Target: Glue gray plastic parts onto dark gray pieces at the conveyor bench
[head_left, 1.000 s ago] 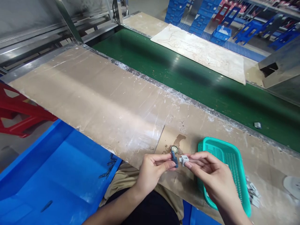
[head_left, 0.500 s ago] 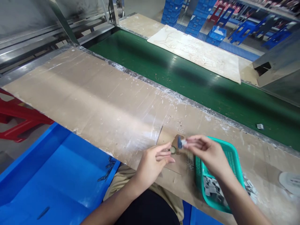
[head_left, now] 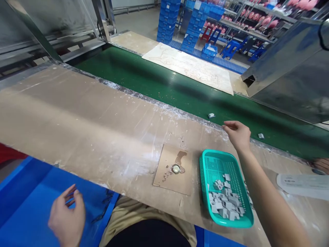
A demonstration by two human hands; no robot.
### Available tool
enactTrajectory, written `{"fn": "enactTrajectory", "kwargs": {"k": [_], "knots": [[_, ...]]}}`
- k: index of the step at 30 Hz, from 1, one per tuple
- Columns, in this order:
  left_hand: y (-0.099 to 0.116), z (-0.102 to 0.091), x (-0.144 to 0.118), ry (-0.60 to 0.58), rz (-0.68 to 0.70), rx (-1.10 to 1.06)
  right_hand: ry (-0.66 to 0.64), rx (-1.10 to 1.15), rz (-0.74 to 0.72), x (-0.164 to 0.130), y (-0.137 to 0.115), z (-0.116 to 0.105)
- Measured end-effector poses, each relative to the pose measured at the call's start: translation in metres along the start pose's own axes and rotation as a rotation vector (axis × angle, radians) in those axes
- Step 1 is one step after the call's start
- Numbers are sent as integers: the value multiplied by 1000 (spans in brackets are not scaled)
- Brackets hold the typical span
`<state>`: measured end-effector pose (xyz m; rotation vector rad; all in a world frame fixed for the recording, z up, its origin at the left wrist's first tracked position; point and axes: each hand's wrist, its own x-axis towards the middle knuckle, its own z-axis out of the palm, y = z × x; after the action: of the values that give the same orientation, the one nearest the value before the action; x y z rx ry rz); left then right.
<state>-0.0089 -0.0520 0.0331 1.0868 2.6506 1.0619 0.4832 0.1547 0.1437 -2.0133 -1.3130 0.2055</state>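
Now, left hand (head_left: 67, 218): head view's lower left, over the blue bin (head_left: 31, 183), fingers parted, nothing seen in them.
Right hand (head_left: 238, 134): right of centre, at the green belt's (head_left: 123, 73) near edge, fingers loosely bent, no piece visible between them.
Grey-white piece (head_left: 211, 116): on the belt, just left of that hand; similar grey pieces (head_left: 226, 203) lie in the teal basket (head_left: 232, 224), lower right.
Handling: likely light, stiff, perhaps slightly slippery; pinch opposite flat sides.

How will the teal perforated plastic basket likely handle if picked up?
Teal perforated plastic basket: probably flexes a bit, given its mesh-like walls. Likely heavier at the near end, where small grey blocky parts are heaped. Low and broad, so unlikely to tip at rest, but those loose parts may slide if tilted.
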Motion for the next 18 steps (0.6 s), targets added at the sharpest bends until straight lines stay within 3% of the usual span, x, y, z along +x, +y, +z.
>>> {"fn": "enactTrajectory", "kwargs": {"k": [3,5,7,11,15,18], "knots": [[-39,21,4,-233,115,206,-274,-37,-82,-43,10,-39],[-54,43,5,-446,89,145,-511,-174,-143,-73,20,-61],[-59,66,4,-632,38,52,-640,-362,-169,-101,29,-73],[-51,92,3,-815,-10,-59,-574,-688,-222,-139,35,-67],[-41,93,5,-856,-59,-126,-577,-962,-245,-152,23,-49],[-38,94,6,-850,-80,-178,-574,-965,-242,-152,18,-43]]}}
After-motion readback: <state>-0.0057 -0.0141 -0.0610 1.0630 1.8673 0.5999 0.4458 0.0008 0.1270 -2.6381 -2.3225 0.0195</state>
